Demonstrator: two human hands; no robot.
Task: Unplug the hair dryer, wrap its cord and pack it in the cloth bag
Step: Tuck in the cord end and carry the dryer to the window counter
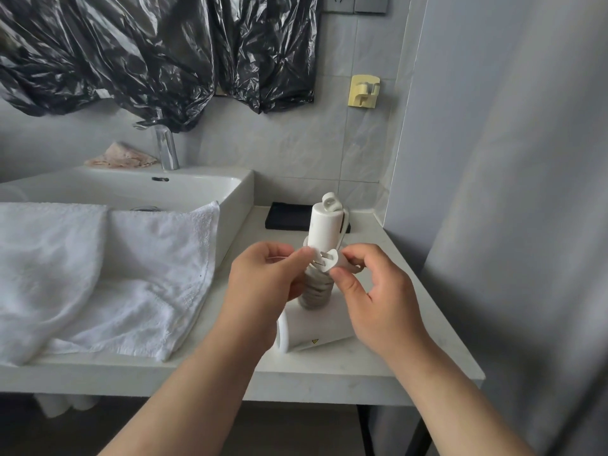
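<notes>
Here, one white towel (108, 278) drapes over the single sink (138, 189) at left. On the counter (378, 366), one white hair dryer (324, 232) stands handle-up, its cord (316, 287) coiled around the handle. The left hand (263, 284) and right hand (378, 297), close together, both pinch the one two-pronged plug (325, 260). One black cloth bag (288, 216) lies behind.

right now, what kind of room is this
Most likely a bathroom: a white sink with a chrome faucet, a white towel draped over the counter, and tiled walls behind.
</notes>
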